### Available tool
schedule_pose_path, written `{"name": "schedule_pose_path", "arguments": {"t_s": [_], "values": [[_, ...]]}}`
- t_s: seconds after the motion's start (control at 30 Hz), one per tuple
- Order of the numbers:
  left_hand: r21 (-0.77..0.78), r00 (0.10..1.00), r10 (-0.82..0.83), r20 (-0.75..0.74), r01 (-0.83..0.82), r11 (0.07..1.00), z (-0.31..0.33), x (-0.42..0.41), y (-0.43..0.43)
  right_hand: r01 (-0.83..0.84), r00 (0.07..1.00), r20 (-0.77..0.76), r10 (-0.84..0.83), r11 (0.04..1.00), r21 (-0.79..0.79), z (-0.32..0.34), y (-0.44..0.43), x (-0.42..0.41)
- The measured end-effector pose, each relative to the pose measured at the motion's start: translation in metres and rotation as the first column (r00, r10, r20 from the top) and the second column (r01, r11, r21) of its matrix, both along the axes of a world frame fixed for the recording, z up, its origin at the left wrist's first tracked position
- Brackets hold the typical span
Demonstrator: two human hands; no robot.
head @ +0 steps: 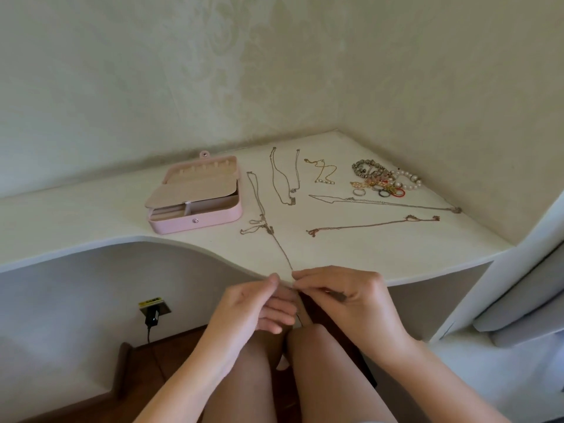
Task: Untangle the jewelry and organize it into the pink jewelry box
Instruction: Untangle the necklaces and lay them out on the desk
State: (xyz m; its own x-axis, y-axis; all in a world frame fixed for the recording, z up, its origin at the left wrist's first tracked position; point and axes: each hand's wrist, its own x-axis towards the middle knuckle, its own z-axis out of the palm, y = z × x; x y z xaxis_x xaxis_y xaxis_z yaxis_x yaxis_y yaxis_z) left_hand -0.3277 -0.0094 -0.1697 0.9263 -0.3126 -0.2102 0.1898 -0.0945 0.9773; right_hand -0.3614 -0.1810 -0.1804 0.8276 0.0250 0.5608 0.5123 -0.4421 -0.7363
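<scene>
The worktop [91, 215] carries all task items. The pink jewelry box [195, 221] stands open at its left rear, lid folded back; no jewelry is visible in the compartments that show.

The left hand [253, 303] and right hand [345, 294] meet at the worktop's front edge. Each pinches, between thumb and fingertip, the near end of the tangled chain [279, 245]; the remaining fingers are loosely curled.

A heap of bracelets and rings [384, 181] lies at the right rear, well apart from the box. Other chains [366, 222] lie separately, stretched out, between heap and box.

The tangled chain runs from the hands toward the box; a knot of loops sits midway, just beside the box's right corner.

Step in hand, as judged: untangling, with sorting into the box not yet begun. The next move calls for fine fingertip work: slacken the chain, tease the loops apart without pulling tight, then lay it in a compartment.
</scene>
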Motion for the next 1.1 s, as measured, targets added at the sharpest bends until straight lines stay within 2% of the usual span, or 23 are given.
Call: {"name": "schedule_pose_path", "arguments": {"t_s": [0.1,0.23,0.4,0.53,0.6,0.67,0.73,0.8,1.1], "values": [[-0.169,0.974,-0.103,-0.2,0.069,0.983,0.007,-0.007,-0.011,-0.108,0.967,-0.202,0.155,0.968,0.226,0.013,0.0,-0.014],[-0.311,0.956,-0.081,-0.283,-0.012,0.95,0.018,-0.008,-0.02,-0.183,0.914,-0.301,0.272,0.939,0.291,0.028,-0.009,-0.026],[-0.367,0.945,0.004,-0.328,-0.132,0.921,0.026,0.0,-0.019,-0.065,0.938,-0.326,0.116,0.984,0.164,0.036,-0.03,-0.025],[-0.425,0.938,0.063,-0.342,-0.215,0.88,0.028,0.015,-0.011,0.133,0.934,-0.346,-0.092,0.986,0.098,0.042,-0.055,-0.011],[-0.45,0.939,0.09,-0.332,-0.241,0.86,0.028,0.024,-0.008,0.237,0.919,-0.324,-0.225,0.971,0.001,0.044,-0.068,-0.001],[-0.472,0.941,0.131,-0.311,-0.273,0.838,0.028,0.035,-0.006,0.321,0.889,-0.29,-0.355,0.934,-0.157,0.043,-0.076,0.01],[-0.498,0.939,0.18,-0.292,-0.31,0.81,0.029,0.045,-0.005,0.393,0.843,-0.242,-0.48,0.857,-0.332,0.039,-0.081,0.019],[-0.521,0.936,0.211,-0.28,-0.333,0.786,0.03,0.057,-0.004,0.436,0.812,-0.19,-0.552,0.789,-0.432,0.035,-0.083,0.025],[-0.579,0.933,0.267,-0.24,-0.359,0.732,0.044,0.097,0.0,0.513,0.689,-0.162,-0.707,0.633,-0.581,0.034,-0.096,0.029]]}}
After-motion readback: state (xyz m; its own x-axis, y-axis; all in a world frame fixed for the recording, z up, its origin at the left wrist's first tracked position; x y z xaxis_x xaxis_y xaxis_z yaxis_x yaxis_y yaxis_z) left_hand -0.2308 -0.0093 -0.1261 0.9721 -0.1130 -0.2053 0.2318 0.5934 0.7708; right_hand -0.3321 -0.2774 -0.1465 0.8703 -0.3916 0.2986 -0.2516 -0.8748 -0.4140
